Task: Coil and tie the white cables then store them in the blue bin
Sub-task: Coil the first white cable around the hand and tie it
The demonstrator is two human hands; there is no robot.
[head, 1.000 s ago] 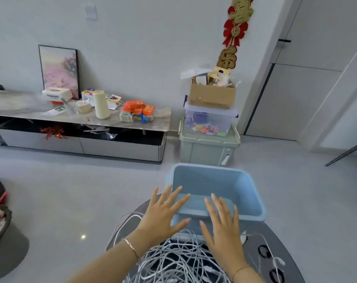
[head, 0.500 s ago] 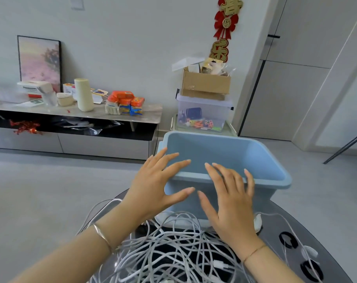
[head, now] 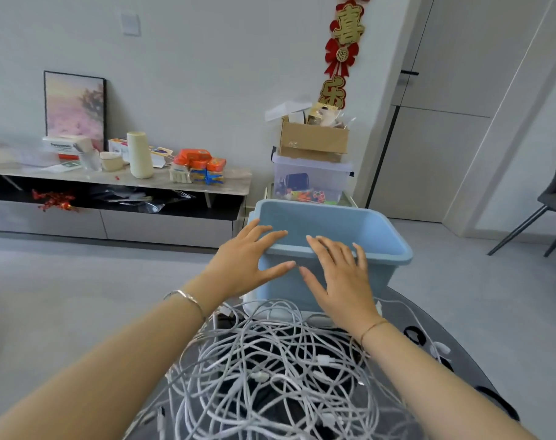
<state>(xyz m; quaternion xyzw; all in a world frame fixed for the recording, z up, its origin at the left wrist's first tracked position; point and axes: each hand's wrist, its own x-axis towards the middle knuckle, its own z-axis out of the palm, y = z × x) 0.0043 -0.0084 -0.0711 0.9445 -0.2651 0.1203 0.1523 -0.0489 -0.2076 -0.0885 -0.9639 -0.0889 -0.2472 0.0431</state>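
Note:
A light blue bin (head: 349,230) stands on the far side of a dark round table (head: 480,363), and I see nothing inside it. In front of it lies a tangled heap of white cables (head: 270,369). My left hand (head: 245,265) is spread flat over the bin's near left corner, fingers straight. My right hand (head: 337,277) is spread the same way in front of the bin's near wall, fingertips at its rim. Neither hand holds a cable.
Black loop ties (head: 413,335) lie on the table's right side. Behind the bin are stacked storage boxes (head: 311,182) and a low cabinet (head: 111,211) with clutter on top. A grey chair (head: 553,198) stands at the right.
The view has tilted down and closer to the table, so more of the cable heap shows. Both hands stay spread at the bin's near rim.

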